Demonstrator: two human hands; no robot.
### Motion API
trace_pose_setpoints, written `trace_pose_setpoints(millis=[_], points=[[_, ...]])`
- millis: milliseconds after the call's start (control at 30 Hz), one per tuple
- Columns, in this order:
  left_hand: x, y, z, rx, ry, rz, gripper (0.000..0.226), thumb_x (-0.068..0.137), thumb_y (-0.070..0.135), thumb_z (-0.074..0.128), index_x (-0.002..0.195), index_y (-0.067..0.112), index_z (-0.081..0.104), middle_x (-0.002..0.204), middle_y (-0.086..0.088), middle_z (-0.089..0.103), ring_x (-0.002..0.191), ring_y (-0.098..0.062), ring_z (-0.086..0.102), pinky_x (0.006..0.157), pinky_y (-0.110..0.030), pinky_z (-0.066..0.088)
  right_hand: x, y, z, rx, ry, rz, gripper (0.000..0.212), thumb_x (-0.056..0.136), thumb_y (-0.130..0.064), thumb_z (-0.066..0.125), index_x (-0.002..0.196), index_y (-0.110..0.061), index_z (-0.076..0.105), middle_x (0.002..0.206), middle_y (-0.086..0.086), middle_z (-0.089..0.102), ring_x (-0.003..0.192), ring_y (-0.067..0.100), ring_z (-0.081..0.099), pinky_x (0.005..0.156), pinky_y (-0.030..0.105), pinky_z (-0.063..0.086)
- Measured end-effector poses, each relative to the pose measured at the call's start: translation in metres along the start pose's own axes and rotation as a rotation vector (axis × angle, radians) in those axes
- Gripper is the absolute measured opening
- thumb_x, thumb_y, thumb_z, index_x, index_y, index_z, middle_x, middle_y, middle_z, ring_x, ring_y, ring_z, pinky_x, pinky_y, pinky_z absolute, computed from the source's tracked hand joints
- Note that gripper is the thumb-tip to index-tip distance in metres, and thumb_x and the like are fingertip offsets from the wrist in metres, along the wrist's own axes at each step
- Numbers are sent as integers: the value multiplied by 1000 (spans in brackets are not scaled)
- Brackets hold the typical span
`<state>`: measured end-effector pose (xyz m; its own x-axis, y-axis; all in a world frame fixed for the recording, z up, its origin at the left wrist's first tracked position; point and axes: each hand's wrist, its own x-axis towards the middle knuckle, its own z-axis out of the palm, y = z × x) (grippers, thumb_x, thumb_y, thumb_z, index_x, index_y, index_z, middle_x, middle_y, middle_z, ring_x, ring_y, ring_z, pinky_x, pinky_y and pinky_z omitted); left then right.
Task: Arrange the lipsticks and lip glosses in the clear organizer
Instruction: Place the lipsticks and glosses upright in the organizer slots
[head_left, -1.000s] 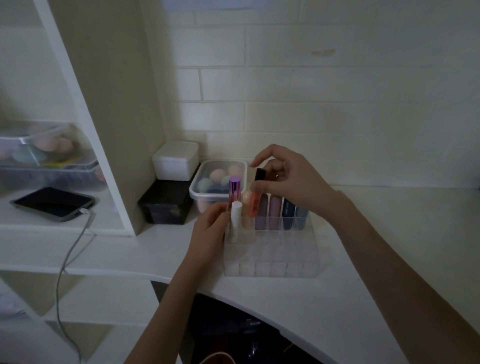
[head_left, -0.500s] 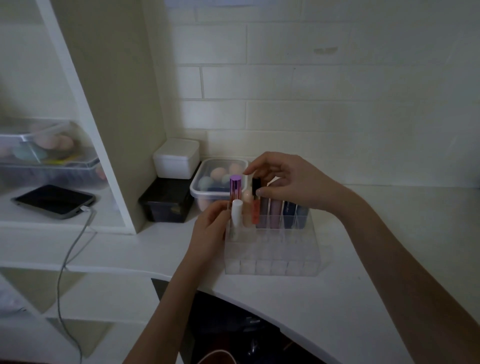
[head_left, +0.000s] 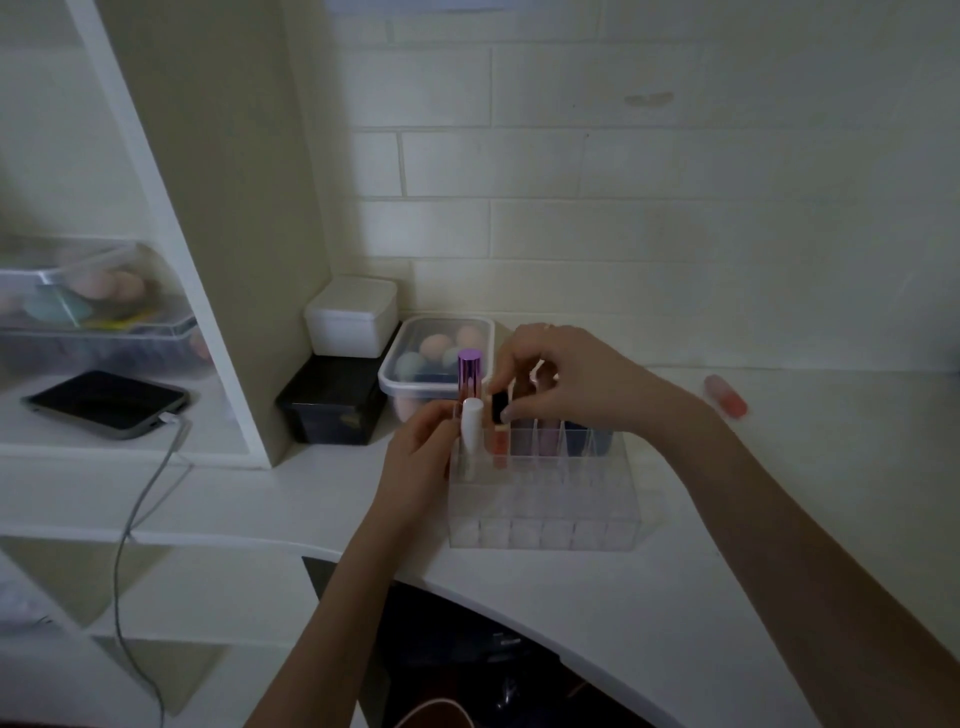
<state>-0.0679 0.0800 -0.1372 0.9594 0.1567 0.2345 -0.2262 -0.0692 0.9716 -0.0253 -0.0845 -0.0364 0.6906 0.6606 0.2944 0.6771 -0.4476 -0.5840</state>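
The clear organizer (head_left: 545, 519) stands on the white desk in front of me. Its back row holds several tubes: pink, mauve and dark blue. My right hand (head_left: 566, 379) pinches the black cap of an orange lip gloss (head_left: 500, 439) that sits low in a back-row slot. My left hand (head_left: 421, 457) rests against the organizer's left side, its fingers around a white-capped tube (head_left: 471, 436) standing in a slot. A purple-capped tube (head_left: 469, 374) rises just behind it. One more orange lip gloss (head_left: 726, 396) lies loose on the desk at the right.
Behind the organizer are a clear tub of makeup sponges (head_left: 436, 358), a black box (head_left: 332, 400) and a white box (head_left: 350, 322). A shelf unit at the left holds a phone (head_left: 106, 402) on a cable and another clear tub (head_left: 98, 306). The desk's curved front edge (head_left: 519, 587) is near me.
My right hand has lowered the black-capped orange gloss from above the organizer down into a back-row slot. My left hand has stayed at the white-capped tube.
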Motion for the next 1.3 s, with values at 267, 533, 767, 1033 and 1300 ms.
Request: trace_pose_setpoints(millis=[267,533,767,1033,1300], points=[[3,-2,-1,7,14,9,22,85,32,49,86,31,71,91,-1,71,93,-26,65,82,-42,53,3,8,7,-165,6,-16,22,68,-16,80,86,-12,67,80,-12,46,71,1,43,63,10,34],[2,-1,-1,32,9,30,25,91,25,48,86,31,71,88,2,72,88,-20,66,76,-33,52,0,12,-3,-8,32,-10,28,71,-18,77,94,-30,66,69,-11,50,59,2,42,58,12,34],[2,-1,-2,56,14,19,24,86,30,47,81,35,70,82,9,70,88,-20,64,82,-40,52,-11,74,-36,46,610,156,10,88,-17,62,97,-18,68,89,2,66,70,2,53,74,23,43],[2,2,-1,65,10,-23,24,81,36,46,82,38,70,87,9,70,93,-25,64,90,-52,51,-56,170,-22,-462,508,863,40,94,-29,48,133,-17,49,146,11,42,139,37,26,111,55,19],[2,0,-2,74,10,-23,25,84,35,46,89,30,70,90,4,70,94,-26,65,89,-55,51,-59,184,-12,-610,475,846,29,94,-13,43,116,-7,60,126,19,54,118,43,41,92,44,42]])
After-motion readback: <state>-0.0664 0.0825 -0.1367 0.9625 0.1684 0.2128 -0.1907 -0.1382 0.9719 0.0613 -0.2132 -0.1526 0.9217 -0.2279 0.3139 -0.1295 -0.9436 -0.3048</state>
